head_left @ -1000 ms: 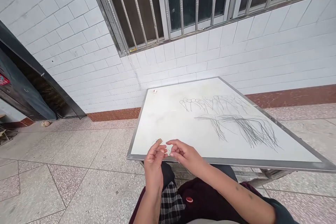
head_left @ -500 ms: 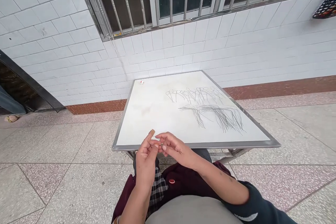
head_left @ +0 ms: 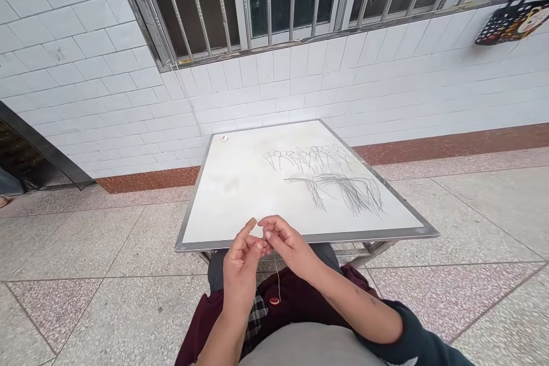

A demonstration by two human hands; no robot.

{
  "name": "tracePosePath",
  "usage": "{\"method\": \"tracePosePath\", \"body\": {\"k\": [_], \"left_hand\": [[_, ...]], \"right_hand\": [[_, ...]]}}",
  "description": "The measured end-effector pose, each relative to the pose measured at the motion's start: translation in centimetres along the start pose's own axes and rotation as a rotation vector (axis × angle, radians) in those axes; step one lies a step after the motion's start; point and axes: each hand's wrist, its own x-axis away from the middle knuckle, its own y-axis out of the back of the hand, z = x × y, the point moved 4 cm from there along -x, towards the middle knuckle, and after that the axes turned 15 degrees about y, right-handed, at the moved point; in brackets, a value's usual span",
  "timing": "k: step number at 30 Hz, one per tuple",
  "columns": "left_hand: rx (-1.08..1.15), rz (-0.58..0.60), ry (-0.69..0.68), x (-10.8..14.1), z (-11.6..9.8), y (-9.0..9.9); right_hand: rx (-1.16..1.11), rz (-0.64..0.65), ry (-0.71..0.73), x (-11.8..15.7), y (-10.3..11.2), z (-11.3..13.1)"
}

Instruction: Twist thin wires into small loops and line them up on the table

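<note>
My left hand (head_left: 242, 257) and my right hand (head_left: 289, 246) meet over the table's front edge, fingertips pinched together. A thin pale strand (head_left: 278, 277) runs between them and hangs down over my lap; whether it is thread or wire I cannot tell. Tan tape or a bandage (head_left: 251, 223) covers the tip of a raised left finger. The exact grip points are partly hidden by the fingers. Beyond the hands lies a row of thin looped strands (head_left: 309, 157) on the table. Nearer, a loose bundle of long dark strands (head_left: 351, 191) fans out.
The white table (head_left: 231, 200) has a grey metal rim and stands near a tiled wall (head_left: 253, 88). A small white and red item (head_left: 225, 138) sits at its far left corner. Window bars (head_left: 268, 0) are above. A patterned bag (head_left: 510, 23) hangs at the right.
The pale strand now dangles visibly below my hands. My fingers have shifted slightly while staying pinched together. The view has swung a little to the right, showing more of the bag.
</note>
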Motion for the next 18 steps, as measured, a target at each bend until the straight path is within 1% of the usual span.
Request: {"method": "tracePosePath", "body": {"k": [4,6,8,10,13,18], "left_hand": [[0.064,0.020,0.003,0.2,-0.4,0.2],[0.082,0.051,0.020,0.4,-0.5,0.1],[0.093,0.103,0.041,0.6,-0.6,-0.1],[0.097,0.148,0.056,0.8,-0.6,-0.4],[0.119,0.185,0.079,1.0,-0.6,-0.7],[0.185,0.254,0.143,1.3,-0.4,-1.2]], "right_hand": [[0.067,0.005,0.050,-0.1,0.2,0.8],[0.071,0.003,0.059,0.0,0.2,1.1],[0.065,-0.017,0.055,0.0,0.2,1.3],[0.062,-0.066,0.051,0.0,0.3,1.3],[0.046,-0.126,0.044,0.0,0.5,1.4],[0.004,-0.124,0.024,0.1,0.9,1.5]]}}
